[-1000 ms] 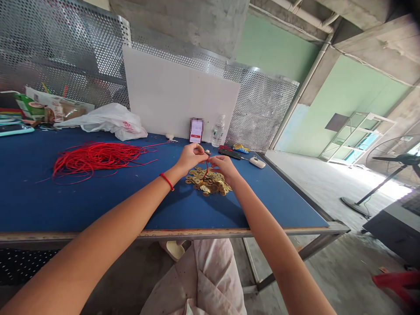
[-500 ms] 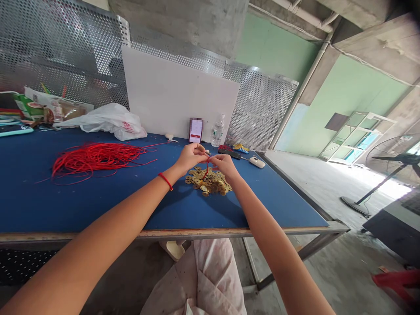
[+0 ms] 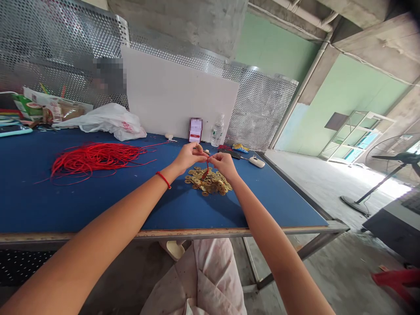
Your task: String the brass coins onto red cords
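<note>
Both hands meet above a pile of brass coins with holes in their middles. My left hand pinches a red cord between thumb and fingertips. On the other side my right hand pinches the same cord, its fingertips almost touching the left ones. The cord hangs down from the fingers toward the coins, and what looks like a coin dangles low on it. A red braided bracelet circles my left wrist. Further left on the blue table lies a loose bundle of red cords.
Behind the hands a phone leans against a white board, beside a plastic bottle. A white car-key-like case and a dark flat device lie at right. A white plastic bag is at back left.
My hands stay nearly in place, fingertips still together on the cord. My left forearm has shifted slightly left, and the hanging end of the cord has swung a little.
</note>
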The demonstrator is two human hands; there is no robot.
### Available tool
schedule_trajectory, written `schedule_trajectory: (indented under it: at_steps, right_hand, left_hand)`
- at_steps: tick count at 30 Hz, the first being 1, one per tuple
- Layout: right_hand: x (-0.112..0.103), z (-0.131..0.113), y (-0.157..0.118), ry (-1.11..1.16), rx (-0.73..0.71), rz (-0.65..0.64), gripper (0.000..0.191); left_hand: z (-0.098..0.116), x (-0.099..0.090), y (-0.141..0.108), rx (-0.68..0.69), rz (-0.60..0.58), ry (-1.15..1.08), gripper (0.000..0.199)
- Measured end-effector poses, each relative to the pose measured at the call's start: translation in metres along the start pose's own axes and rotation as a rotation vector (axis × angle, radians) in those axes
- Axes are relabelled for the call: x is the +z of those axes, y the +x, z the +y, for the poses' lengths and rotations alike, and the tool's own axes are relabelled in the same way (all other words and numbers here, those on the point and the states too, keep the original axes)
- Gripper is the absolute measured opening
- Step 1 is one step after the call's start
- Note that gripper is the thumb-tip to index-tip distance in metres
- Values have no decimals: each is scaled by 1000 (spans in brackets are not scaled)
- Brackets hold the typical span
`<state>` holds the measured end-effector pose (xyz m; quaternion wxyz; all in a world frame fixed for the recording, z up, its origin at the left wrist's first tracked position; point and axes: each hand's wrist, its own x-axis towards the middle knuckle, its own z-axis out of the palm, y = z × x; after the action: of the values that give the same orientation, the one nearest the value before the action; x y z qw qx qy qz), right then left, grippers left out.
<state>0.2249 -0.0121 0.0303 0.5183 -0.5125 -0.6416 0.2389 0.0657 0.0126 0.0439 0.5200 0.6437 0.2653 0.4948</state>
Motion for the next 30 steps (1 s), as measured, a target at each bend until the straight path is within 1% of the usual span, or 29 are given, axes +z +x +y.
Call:
schedule_trajectory:
  at_steps: [3, 7, 12, 15, 17, 21, 30]
  right_hand:
    - [0, -1, -1, -41, -57, 38, 20]
    - [-1, -5, -4, -99, -186, 79, 14]
    - [0, -7, -8, -90, -357, 60, 13]
    - [-1, -7, -8, -89, -419, 36, 10]
    - [-2, -7, -8, -91, -431, 25, 9]
    - [-4, -8, -7, -80, -408, -5, 9]
    - [-3, -4, -6, -19, -398, -85, 12]
  left_hand:
    - [-3, -3, 1, -6, -4, -50, 43]
    - [-5, -7, 2, -46, -18, -127, 45]
    - [-8, -13, 5, -125, -69, -237, 43]
    - [-11, -16, 8, -161, -98, -302, 41]
    - [-12, -17, 9, -181, -102, -333, 40]
    - [-14, -17, 10, -204, -111, -348, 37]
    - [-10, -16, 9, -193, -137, -344, 33]
